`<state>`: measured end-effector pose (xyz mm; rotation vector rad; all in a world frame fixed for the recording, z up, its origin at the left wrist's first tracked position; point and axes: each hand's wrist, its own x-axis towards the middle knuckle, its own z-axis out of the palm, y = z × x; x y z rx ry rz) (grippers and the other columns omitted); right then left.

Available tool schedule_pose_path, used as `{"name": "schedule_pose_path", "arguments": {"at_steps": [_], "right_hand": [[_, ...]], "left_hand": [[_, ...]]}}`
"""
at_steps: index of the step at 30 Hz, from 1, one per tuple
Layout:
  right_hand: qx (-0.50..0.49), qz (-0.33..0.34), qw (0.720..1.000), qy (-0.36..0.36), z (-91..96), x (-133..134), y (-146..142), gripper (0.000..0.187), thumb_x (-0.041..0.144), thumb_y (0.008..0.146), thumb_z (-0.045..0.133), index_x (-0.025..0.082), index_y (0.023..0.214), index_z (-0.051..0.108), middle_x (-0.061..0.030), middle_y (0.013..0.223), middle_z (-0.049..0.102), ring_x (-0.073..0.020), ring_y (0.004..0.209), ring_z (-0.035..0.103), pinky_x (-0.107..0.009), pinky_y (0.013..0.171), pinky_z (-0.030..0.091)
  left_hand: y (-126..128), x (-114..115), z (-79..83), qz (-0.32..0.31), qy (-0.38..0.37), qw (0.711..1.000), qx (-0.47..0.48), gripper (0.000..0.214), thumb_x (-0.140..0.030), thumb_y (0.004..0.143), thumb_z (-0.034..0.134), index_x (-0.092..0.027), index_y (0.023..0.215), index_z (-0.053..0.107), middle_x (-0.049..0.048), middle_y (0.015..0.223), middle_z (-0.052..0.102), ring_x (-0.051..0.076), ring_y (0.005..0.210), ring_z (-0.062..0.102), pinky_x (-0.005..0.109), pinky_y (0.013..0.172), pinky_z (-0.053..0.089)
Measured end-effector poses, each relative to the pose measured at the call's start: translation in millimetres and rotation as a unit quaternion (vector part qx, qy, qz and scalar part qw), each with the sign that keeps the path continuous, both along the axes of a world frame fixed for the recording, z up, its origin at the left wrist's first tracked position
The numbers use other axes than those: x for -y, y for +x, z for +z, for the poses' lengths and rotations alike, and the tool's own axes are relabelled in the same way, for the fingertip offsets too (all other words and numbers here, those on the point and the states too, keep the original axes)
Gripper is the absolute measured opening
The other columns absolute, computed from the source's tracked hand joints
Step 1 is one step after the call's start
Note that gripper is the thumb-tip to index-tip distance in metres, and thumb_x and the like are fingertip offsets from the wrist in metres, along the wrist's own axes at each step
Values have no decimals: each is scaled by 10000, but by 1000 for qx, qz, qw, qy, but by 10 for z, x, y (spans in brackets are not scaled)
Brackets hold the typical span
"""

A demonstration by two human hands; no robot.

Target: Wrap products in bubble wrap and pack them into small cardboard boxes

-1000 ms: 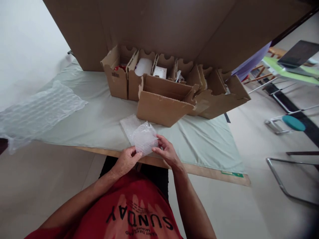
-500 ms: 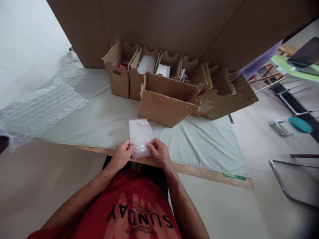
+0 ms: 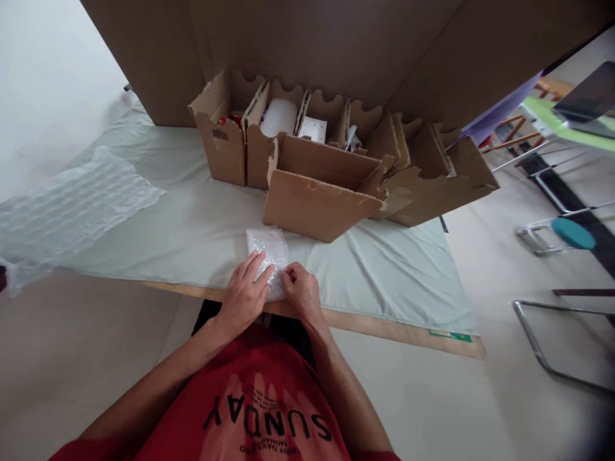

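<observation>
Low open cardboard box [image 3: 317, 206] sits just beyond the small bubble wrap [image 3: 268, 246], w/ a row of taller boxes [image 3: 225, 150] behind it and a big cardboard wall [image 3: 298, 51] at the back. That blocks any push fwd. Large bubble sheet [image 3: 72, 205] lies well apart at far left.

Half a sec ago both hands pinched the wrap's near corners. Now the left hand [image 3: 245, 296] lies on top, fingers spread flat. The right hand [image 3: 300, 294] has its fingers curled, nipping the near right edge.

The wrap lies flat on the table cloth [image 3: 182, 237], its near end at the table's wooden front edge [image 3: 384, 328]. Bare cloth shows left and right of it.
</observation>
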<state>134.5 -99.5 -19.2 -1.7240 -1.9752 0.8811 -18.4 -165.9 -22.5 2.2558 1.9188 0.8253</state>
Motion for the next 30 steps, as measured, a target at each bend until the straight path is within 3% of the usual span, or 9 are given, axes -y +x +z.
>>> {"name": "schedule_pose_path", "arguments": {"at_steps": [4,6,9,11,15,20,24,27,30], "right_hand": [[-23,11,1000,-3,-45,10,62,125,321,901,555,236,849,631,-17,712,695,-186,643,622,-284,633,424],[-36,12,999,19,-31,51,118,130,314,910,555,235,948,650,-38,800,722,-202,689,646,-313,674,480],[-44,42,988,143,55,106,160,253,253,946,511,221,1156,649,-130,1206,700,-265,1054,660,-428,934,513],[-31,125,972,197,113,66,112,336,204,978,455,222,1262,634,-140,1408,600,-282,1277,562,-477,1077,443],[41,306,937,165,65,-315,-118,395,206,1021,418,234,1365,610,-103,1445,599,-249,1405,477,-456,1122,411],[112,306,932,158,-80,-786,-158,426,235,1011,470,118,1407,574,-174,1542,496,-295,1443,440,-512,1181,330],[95,294,930,200,77,-564,190,478,147,934,498,178,1406,570,-147,1573,461,-306,1470,396,-529,1140,364],[91,361,908,191,234,-198,486,609,107,827,563,206,1428,541,-131,1589,442,-302,1450,422,-507,1109,398],[110,411,888,175,238,48,615,605,117,803,613,187,1401,563,-144,1552,490,-318,1432,448,-505,1104,408]], "left_hand": [[58,-101,-86,-22,-95,993,-69,482,-264,988,491,-130,1449,530,192,1585,443,354,1507,345,605,1217,272],[54,-110,-120,-17,-122,990,-75,509,-313,1000,472,-158,1484,501,175,1620,391,362,1527,300,646,1225,210],[44,-88,-131,-14,-131,988,-75,528,-377,1010,461,-194,1505,477,162,1643,351,392,1541,250,705,1209,147],[45,-77,-116,-15,-135,988,-77,532,-393,1009,467,-193,1502,478,165,1645,346,425,1541,223,746,1187,119],[67,-93,-72,7,-154,985,-75,530,-404,977,534,-197,1464,525,167,1624,387,446,1540,210,767,1179,107],[64,-117,-58,12,-156,984,-80,551,-414,966,552,-223,1482,519,156,1634,371,435,1537,230,755,1185,121],[27,-102,-77,6,-144,987,-76,562,-440,961,558,-247,1487,514,142,1634,376,421,1536,242,736,1190,132],[9,-91,-80,0,-147,987,-70,560,-450,966,547,-254,1490,512,137,1636,374,415,1536,248,725,1193,134],[-4,-92,-86,-4,-150,986,-69,555,-437,985,505,-233,1501,501,150,1638,365,420,1538,237,727,1191,127]]}}
